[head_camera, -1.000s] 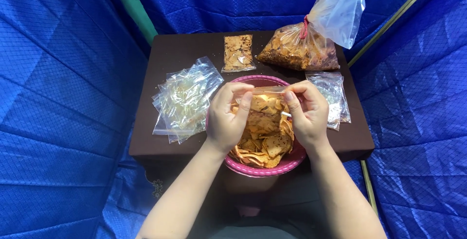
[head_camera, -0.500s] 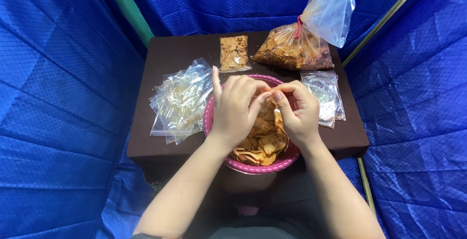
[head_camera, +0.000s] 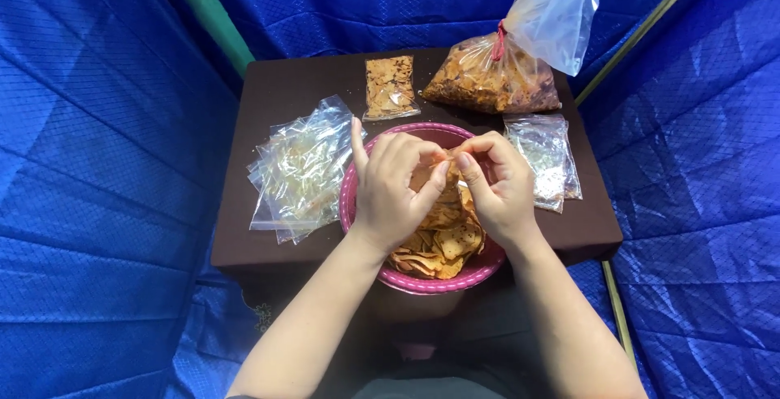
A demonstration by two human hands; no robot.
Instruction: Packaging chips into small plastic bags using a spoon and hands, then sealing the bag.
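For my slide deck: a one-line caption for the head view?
Left hand and right hand pinch a small chip-filled bag over a pink bowl.

A pink bowl (head_camera: 351,196) is filled with orange-brown chips (head_camera: 439,245), set on a dark brown table (head_camera: 276,98). Everything's surrounded by blue cloth (head_camera: 97,163) quilted in a diamond pattern, plus a green pole (head_camera: 211,17).

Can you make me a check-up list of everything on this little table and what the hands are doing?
Surface: dark brown table, small, square.
Job's things: small clear bag of chips pinched over the pink bowl of chips.
Clutter: pile of empty clear bags; filled small bag; big tied bag of chips; more clear bags.
Grippers: left hand and right hand both pinch the bag's top.
Cables: nothing seen.
Surroundings: blue tarp, green pole.
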